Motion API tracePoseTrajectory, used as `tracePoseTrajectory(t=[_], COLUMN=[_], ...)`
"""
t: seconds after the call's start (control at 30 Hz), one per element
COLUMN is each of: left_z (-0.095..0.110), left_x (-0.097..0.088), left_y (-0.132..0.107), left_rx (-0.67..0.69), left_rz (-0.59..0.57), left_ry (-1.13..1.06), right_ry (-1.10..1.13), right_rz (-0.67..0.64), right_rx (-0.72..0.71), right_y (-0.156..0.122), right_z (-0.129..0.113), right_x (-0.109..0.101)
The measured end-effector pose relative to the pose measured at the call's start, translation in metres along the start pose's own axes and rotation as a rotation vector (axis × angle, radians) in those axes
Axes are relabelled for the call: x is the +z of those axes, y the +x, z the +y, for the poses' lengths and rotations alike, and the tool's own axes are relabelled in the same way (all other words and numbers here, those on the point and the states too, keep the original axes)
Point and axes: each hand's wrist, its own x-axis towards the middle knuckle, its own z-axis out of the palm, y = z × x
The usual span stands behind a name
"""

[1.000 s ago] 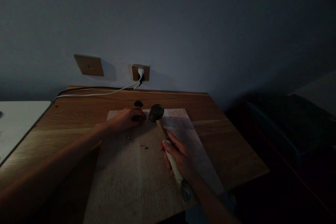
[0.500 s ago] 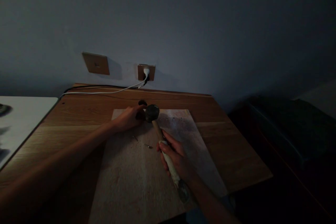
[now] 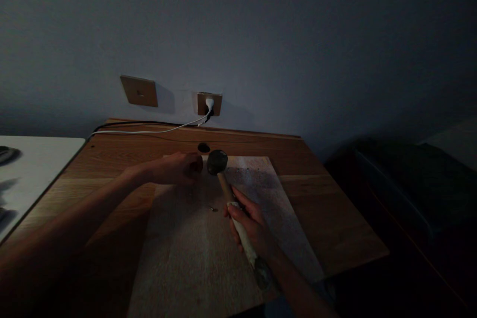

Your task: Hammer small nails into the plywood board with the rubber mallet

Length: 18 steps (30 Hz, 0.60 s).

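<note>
My right hand (image 3: pixel 250 226) is wrapped round the wooden handle of a hammer (image 3: pixel 224 184). The hammer's dark head hangs just over the far part of a pale wooden board (image 3: pixel 194 253). My left hand (image 3: pixel 175 168) rests at the board's far left edge, fingers curled together right beside the hammer head. What those fingers hold is too dark and small to name. A small loose nail (image 3: pixel 212 208) lies on the board between my hands.
The board lies on a brown wooden table (image 3: pixel 328 213). A small dark round object (image 3: pixel 203 147) sits on the table behind the hammer head. A white cable (image 3: pixel 149 131) runs along the back edge to a wall socket (image 3: pixel 209 103). A white surface (image 3: pixel 30 169) adjoins at left.
My left hand lifted slightly and its forearm swung up off the board. The hammer head shifted a little towards my left hand. The view panned slightly.
</note>
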Motion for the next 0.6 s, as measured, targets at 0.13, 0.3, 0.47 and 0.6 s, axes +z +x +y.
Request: tracePoseTrajectory(t=[0.13,0.3,0.47,0.6], left_z=[0.006,0.004,-0.008,-0.011], left_x=[-0.007,-0.001,-0.005,-0.003], left_y=[-0.013,-0.010,-0.005,-0.001], left_rx=[0.147,0.226,0.158,0.163], left_rz=[-0.179,-0.196,-0.030,0.109], left_ry=[0.045,-0.010,-0.016,0.037], right_ry=[0.019,0.030,0.040,0.046], right_rz=[0.013,0.051,0.071,0.069], right_rx=[0.009,0.013,0.012,0.012], right_y=[0.000,0.000,0.001,0.001], right_z=[0.003,0.005,0.008,0.010], right_x=[-0.001,-0.001,-0.002,-0.003])
